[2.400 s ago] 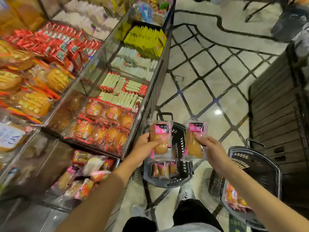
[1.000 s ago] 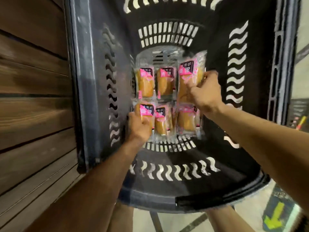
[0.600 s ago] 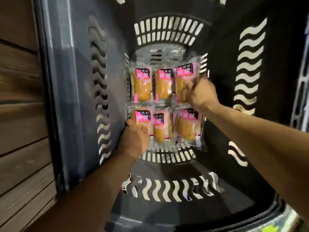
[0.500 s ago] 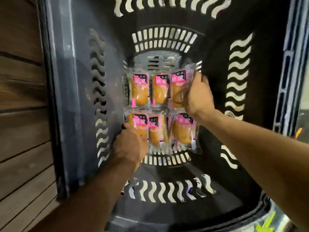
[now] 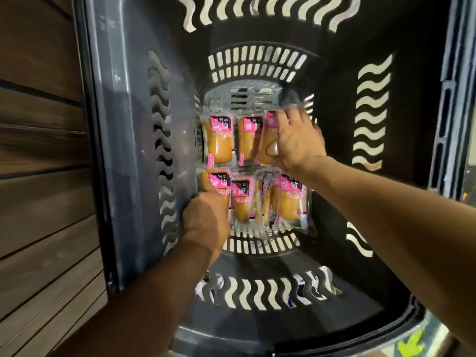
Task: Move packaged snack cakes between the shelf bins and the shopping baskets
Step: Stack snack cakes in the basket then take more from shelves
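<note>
Right hand is now opened flat over the far-right snack cake, grip released since a moment ago, left hand kept curled on near-left cake on the basket floor, so placement is judged nearly done.

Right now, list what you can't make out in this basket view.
- Head view: the front of the top-right cake pack is hidden by the right hand.
- The lower-left cake pack is mostly covered by the left hand.
- The label print is too small to read.
- The basket rim is cut off by the frame edges.
</note>
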